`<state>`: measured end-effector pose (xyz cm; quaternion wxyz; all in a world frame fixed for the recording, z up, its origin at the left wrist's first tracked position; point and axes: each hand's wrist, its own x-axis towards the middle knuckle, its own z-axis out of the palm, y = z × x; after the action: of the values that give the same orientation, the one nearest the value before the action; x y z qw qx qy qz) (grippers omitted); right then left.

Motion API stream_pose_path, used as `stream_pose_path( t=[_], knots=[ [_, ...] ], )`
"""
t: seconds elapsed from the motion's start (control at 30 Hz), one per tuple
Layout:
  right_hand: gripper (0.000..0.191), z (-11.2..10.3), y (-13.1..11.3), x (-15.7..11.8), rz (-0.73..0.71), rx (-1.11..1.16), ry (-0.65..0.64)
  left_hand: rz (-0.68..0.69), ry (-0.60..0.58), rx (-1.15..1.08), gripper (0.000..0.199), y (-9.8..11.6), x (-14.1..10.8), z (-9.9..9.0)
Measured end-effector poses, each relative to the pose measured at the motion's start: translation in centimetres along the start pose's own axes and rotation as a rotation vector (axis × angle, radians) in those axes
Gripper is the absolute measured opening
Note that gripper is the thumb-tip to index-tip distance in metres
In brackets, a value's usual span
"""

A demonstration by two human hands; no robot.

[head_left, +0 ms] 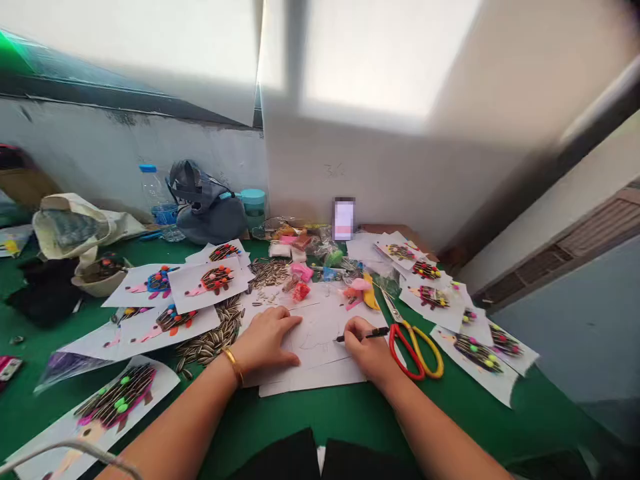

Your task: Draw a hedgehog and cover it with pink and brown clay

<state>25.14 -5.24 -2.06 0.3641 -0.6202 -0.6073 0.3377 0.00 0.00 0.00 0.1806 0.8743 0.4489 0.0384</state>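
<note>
My left hand (265,341) lies with its fingers spread on a sheet of white paper (325,371), on top of other white sheets. My right hand (364,350) is closed around a black pen (377,332), its tip at or just above the paper. Faint pencil-like lines, forming a rounded outline, show on the sheet between my hands. Red-and-yellow scissors (415,348) lie right beside my right hand, blades pointing away. Striped sunflower seeds (216,337) are heaped left of my left hand, partly against the paper.
Hedgehog pictures (216,281) made with seeds and coloured balls cover the left side; more pictures (473,350) lie at right. Small bags of coloured clay (301,291), a phone (343,220), a blue-lidded jar (253,208), a grey bag (210,213) and a bottle (159,197) stand behind.
</note>
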Motion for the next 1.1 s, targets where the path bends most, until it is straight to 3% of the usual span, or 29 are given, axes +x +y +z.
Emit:
stream_pose_path(
  t=[0.5,1.1],
  knots=[
    [0.007,0.37,0.0,0.16,0.026,-0.011,-0.025,-0.015,0.005,-0.004,0.083,-0.29,-0.02,0.1],
    [0.009,0.19,0.48,0.46,-0.014,-0.028,0.036,-0.01,0.011,-0.018,0.082,-0.52,-0.06,0.17]
  ],
)
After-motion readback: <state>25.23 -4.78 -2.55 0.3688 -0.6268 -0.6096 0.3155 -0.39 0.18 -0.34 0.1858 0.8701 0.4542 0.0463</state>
